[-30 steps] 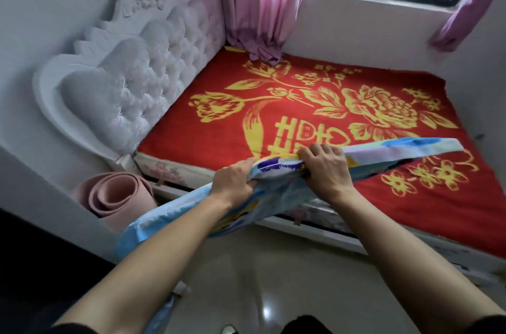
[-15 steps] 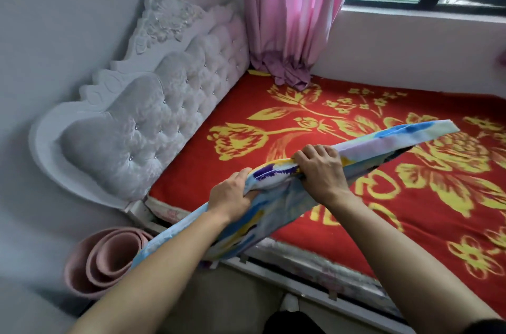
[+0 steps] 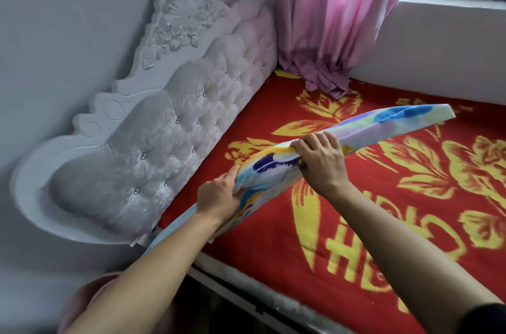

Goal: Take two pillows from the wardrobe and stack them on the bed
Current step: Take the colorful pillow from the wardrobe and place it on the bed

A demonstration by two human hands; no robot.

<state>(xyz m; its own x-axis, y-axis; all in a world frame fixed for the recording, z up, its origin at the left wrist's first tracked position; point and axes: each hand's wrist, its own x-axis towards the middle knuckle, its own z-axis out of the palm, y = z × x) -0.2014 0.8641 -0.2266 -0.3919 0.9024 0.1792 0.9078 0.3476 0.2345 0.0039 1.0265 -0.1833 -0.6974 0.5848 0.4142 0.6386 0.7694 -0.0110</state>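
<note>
Your left hand (image 3: 219, 196) and right hand (image 3: 323, 164) each keep a clenched grip on the flat feather-print pillow (image 3: 276, 169). The bed (image 3: 356, 224), previously ahead of the grip, now lies directly beneath it near the tufted headboard (image 3: 164, 142). Judgement: lowering comes next.

A red-and-yellow blanket (image 3: 356, 224) covers the bed (image 3: 246, 290).
</note>
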